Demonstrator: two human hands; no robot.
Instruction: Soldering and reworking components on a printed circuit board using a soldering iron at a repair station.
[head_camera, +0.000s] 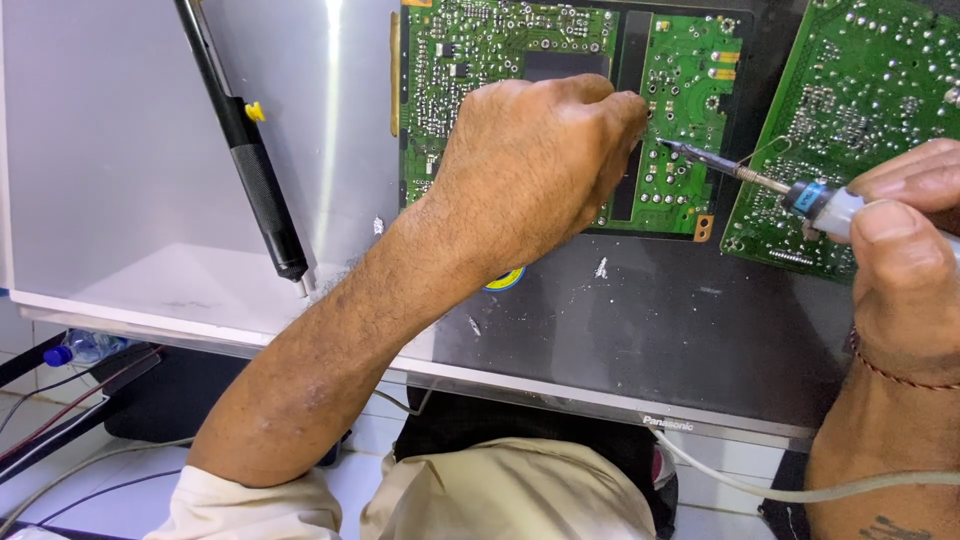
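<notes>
Left hand: your left hand (535, 165) lies knuckles-up on the green circuit board (690, 80), fingers curled down onto it; whether they pinch anything underneath, you cannot tell from here.
Right hand: your right hand (905, 250) closes around the handle of the soldering iron (790, 190), thumb on top, a thin red cord bracelet (900, 375) at the wrist.
Soldering iron: its dark tip points left and sits just beside your left fingertips, over the right part of the board; a pale cable (800, 490) trails from below your right hand.
Circuit board: it lies flat on the back of a dark flat-screen panel (640, 320), which serves as your worktop, a long black slot running down the board beside your knuckles.
Second board: another green circuit board (860, 90) sits tilted at the upper right, partly under the iron and your right hand.
Desoldering pump: a black pen-shaped pump (250, 160) with a small yellow button lies well apart to the left, on the silvery part of the panel.
Labels: a round yellow-and-blue sticker (505, 280) peeks out from under your left wrist; small white lettering marks the panel's lower edge.
Below: a clear bottle with a blue cap (80, 348) lies at the far left among loose wires.
</notes>
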